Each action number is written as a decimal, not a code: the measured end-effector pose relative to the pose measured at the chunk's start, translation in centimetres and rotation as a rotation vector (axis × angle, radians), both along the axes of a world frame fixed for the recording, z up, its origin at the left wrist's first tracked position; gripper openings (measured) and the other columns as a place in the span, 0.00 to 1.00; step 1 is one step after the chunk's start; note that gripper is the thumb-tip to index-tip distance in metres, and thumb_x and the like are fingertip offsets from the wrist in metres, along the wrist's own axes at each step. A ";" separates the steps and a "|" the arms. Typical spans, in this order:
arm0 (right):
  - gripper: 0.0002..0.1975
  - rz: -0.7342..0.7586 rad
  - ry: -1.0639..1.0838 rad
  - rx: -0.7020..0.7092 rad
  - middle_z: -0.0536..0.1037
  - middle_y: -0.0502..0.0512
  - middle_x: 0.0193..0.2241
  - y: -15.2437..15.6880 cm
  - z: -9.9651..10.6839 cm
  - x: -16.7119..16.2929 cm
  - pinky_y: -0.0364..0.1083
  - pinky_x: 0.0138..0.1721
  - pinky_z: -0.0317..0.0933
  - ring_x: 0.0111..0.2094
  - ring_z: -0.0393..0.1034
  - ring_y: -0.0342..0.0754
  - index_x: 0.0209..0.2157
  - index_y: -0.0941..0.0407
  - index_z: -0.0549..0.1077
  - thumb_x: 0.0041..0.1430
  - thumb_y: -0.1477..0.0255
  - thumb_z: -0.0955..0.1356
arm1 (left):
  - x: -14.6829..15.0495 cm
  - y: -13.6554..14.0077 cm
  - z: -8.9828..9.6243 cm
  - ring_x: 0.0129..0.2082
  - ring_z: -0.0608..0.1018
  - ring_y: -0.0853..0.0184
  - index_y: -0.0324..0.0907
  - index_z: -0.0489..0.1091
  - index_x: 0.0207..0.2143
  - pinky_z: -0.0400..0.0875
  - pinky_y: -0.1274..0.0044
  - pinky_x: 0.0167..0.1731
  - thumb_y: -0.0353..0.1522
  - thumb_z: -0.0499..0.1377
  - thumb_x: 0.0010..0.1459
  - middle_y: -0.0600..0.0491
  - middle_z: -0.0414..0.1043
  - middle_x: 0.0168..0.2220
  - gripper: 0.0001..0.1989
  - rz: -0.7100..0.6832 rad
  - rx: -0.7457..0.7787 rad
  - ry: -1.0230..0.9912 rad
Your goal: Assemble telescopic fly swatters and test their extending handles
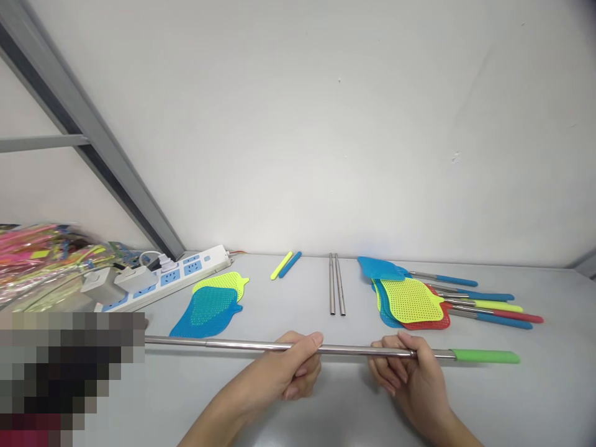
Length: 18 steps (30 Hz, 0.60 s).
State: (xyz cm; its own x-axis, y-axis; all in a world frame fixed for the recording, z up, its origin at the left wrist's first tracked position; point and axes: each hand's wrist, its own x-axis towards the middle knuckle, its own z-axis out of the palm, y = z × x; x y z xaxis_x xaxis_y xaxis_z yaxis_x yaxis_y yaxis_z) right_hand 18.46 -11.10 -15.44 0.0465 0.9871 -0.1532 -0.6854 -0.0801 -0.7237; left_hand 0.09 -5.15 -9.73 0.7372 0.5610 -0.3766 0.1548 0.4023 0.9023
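Across the front of the table, both my hands hold a long telescopic metal rod (347,350), pulled out in sections, with a green grip (487,356) on its right end. My left hand (295,366) is wrapped round its middle, thumb on top. Nearer the green grip, my right hand (412,372) pinches the rod at a joint between sections. A blurred patch hides the rod's left end. Behind my left hand lie a blue swatter head (205,312) and a yellow swatter head (228,280), partly overlapping. Behind my right hand is a pile of assembled fly swatters (414,301).
Two short metal rods (338,285) lie near the wall, beside a yellow grip (282,266) and a blue grip (290,265). At left are a power strip (186,273) with plugged-in chargers and bagged colourful items (51,254). A grey metal post (93,130) slants up the wall.
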 end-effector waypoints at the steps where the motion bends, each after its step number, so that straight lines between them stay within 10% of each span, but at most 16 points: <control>1: 0.22 -0.001 0.010 -0.005 0.50 0.47 0.08 0.0 0.1 0.0 0.45 0.19 0.41 0.13 0.47 0.42 0.08 0.54 0.55 0.52 0.64 0.54 | 0.0 0.0 0.0 0.13 0.48 0.75 0.42 0.48 0.13 0.45 0.78 0.19 0.41 0.44 0.56 0.63 0.45 0.08 0.22 0.007 0.008 0.009; 14: 0.20 -0.101 0.067 -0.037 0.52 0.47 0.09 0.6 1.6 0.8 0.43 0.17 0.43 0.13 0.45 0.40 0.08 0.56 0.57 0.51 0.69 0.58 | 1.0 -0.2 -0.9 0.11 0.51 0.76 0.40 0.56 0.16 0.45 0.80 0.17 0.46 0.41 0.55 0.61 0.49 0.08 0.24 0.165 0.038 -0.048; 18: 0.20 -0.122 0.132 -0.037 0.51 0.46 0.08 0.7 1.4 0.8 0.43 0.16 0.43 0.13 0.44 0.40 0.08 0.56 0.57 0.50 0.69 0.59 | 2.8 -1.2 -0.1 0.11 0.58 0.75 0.37 0.64 0.19 0.50 0.80 0.14 0.49 0.38 0.54 0.56 0.57 0.11 0.29 -0.018 0.041 -0.001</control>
State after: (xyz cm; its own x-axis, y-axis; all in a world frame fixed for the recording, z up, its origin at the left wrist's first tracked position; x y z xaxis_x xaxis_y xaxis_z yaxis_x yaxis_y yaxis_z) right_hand 19.26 -10.36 -14.01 0.1420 0.9691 -0.2018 -0.7808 -0.0156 -0.6246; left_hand 2.89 -6.34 -9.85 0.7473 0.5631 -0.3527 0.1607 0.3619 0.9183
